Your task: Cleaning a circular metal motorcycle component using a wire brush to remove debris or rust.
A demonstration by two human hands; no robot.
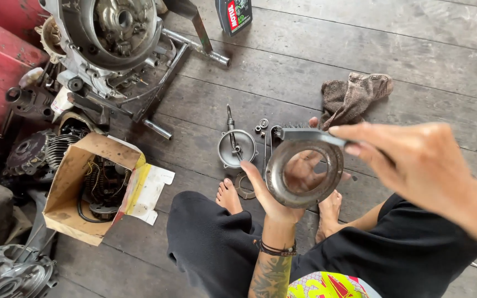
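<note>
My left hand point(276, 193) holds a round grey metal ring-shaped engine part point(305, 172) upright in front of me; my palm shows through its open centre. My right hand point(415, 165) pinches a flat grey metal tool point(307, 134) and lays its end across the top rim of the ring. I sit on a dark wooden plank floor point(360, 60) with my bare feet under the part.
On the floor lie a small round metal cover with a tool on it point(236, 148), loose washers point(261, 126) and a brown rag point(354, 96). An engine casing point(109, 41) stands far left. An open cardboard box of parts point(92, 185) sits at left, an oil bottle point(234, 15) at top.
</note>
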